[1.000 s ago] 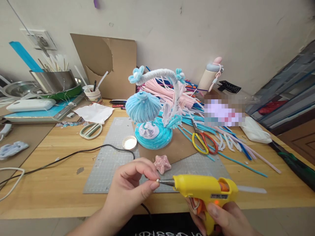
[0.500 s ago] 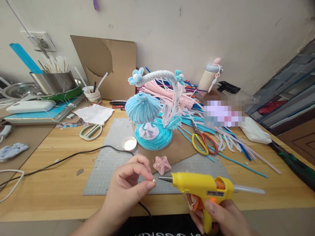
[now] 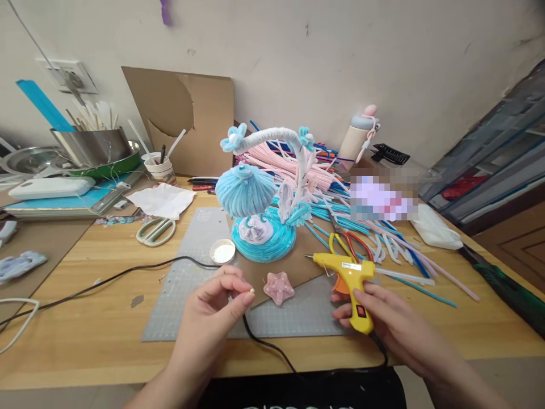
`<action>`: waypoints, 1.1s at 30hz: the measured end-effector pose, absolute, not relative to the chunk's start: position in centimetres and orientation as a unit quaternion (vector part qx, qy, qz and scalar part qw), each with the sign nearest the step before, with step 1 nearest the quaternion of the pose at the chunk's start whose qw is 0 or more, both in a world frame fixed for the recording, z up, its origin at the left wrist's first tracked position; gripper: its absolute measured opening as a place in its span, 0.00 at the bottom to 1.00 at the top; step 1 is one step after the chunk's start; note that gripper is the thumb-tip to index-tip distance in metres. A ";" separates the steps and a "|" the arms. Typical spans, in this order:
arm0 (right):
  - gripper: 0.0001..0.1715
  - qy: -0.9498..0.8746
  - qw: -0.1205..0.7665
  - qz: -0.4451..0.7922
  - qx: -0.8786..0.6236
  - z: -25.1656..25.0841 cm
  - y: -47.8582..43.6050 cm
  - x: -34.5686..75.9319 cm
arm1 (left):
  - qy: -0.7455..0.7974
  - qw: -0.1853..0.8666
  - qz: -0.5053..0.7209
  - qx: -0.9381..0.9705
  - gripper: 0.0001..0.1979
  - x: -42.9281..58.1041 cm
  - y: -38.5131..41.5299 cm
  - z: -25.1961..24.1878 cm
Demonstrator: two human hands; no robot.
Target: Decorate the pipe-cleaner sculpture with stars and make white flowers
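My left hand (image 3: 210, 312) pinches a tiny whitish bead (image 3: 252, 291) between thumb and forefinger. My right hand (image 3: 389, 318) grips the handle of a yellow hot glue gun (image 3: 356, 284), whose nozzle points left and whose glue stick (image 3: 404, 276) sticks out at the back. Between the hands lies a pink star (image 3: 279, 288) dotted with small pale beads. Behind it stands a lamp-like pipe-cleaner piece with a blue pleated shade (image 3: 246, 190), a white curved arm (image 3: 272, 135) and a round blue base (image 3: 272, 250). A small round dish (image 3: 222, 251) of white bits sits left of the base.
Grey cutting mat (image 3: 170, 301) and cardboard underlie the work. A black cord (image 3: 128, 271) crosses the table at left. Green-handled scissors (image 3: 155, 233) lie left; red-and-yellow-handled scissors (image 3: 355, 244) lie among pipe cleaners (image 3: 298, 167) at right. A paper cup (image 3: 159, 167) stands at the back.
The glue gun has moved up and away from the bead, over toward the scissors, its nozzle turned farther off. My left hand has shifted slightly left with the bead still pinched.
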State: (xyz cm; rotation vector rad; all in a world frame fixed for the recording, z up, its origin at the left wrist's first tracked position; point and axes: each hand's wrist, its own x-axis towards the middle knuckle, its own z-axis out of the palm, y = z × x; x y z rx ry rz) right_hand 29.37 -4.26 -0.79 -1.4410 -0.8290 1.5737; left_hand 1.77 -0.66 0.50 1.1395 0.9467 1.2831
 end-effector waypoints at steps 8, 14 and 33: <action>0.20 -0.601 0.167 0.227 -0.748 -0.3 -2.8 30.2 | 0.426 0.539 0.520 0.508 0.02 1.8 -0.9 -0.5; 0.20 -0.756 0.191 0.218 -0.586 1.2 -1.7 24.3 | 0.430 0.525 0.518 0.521 0.02 1.9 -1.0 -0.9; 0.24 -0.631 0.221 0.502 -0.550 0.8 -1.1 20.6 | 0.443 0.498 0.499 0.554 0.01 1.3 -1.4 -1.4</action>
